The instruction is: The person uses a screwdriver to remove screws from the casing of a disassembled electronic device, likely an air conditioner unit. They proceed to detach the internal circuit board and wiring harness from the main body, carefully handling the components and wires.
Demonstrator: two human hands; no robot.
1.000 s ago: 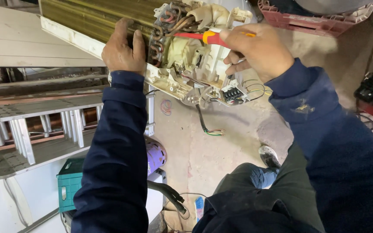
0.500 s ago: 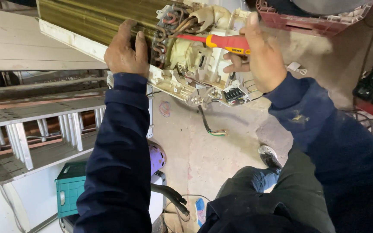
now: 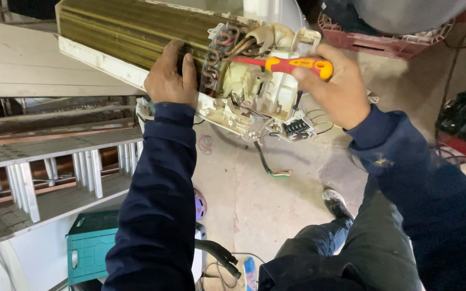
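My right hand (image 3: 336, 89) has swung the red-and-yellow screwdriver (image 3: 287, 64) level, and its shaft now reaches left from my closed fingers into the copper tube bends (image 3: 223, 46), so the tip looks set among the fittings. My left hand (image 3: 169, 81) stays clamped on the air-conditioner unit (image 3: 136, 37), fingers curled over its ribbed, brassy fin coil. Below my right hand, the yellowed plastic housing (image 3: 254, 91) carries a dark terminal block (image 3: 296, 127) and loose wires.

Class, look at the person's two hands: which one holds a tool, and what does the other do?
The right hand holds the tool, a red and yellow screwdriver. The left hand holds none; it grips the air conditioner unit.
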